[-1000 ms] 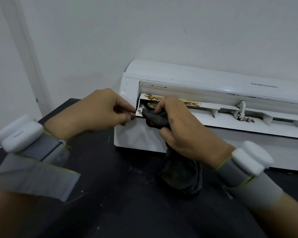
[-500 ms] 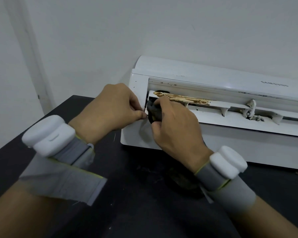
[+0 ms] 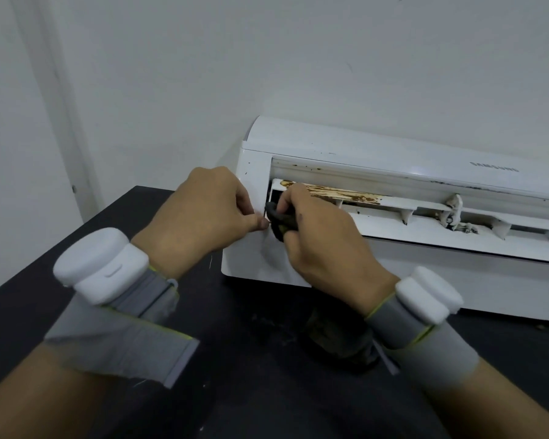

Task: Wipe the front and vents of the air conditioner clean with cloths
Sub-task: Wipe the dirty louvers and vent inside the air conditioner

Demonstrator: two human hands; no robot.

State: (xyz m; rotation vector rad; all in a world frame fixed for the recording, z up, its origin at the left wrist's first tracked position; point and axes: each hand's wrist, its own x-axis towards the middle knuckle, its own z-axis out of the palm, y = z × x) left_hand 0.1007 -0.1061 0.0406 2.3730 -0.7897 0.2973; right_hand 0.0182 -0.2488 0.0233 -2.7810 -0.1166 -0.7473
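Head view shows your right hand (image 3: 320,245) gripping the dark cloth (image 3: 281,221) at the air conditioner (image 3: 393,274) vent's left end, left hand (image 3: 200,213) fingers pinched beside it.

A black desk (image 3: 241,391) fills the lower part of the view, its top flecked with pale specks and scuffs. Behind it rises a plain white wall (image 3: 267,58), with a pale vertical strip (image 3: 54,99) running down it at the left, beside the desk's far corner.
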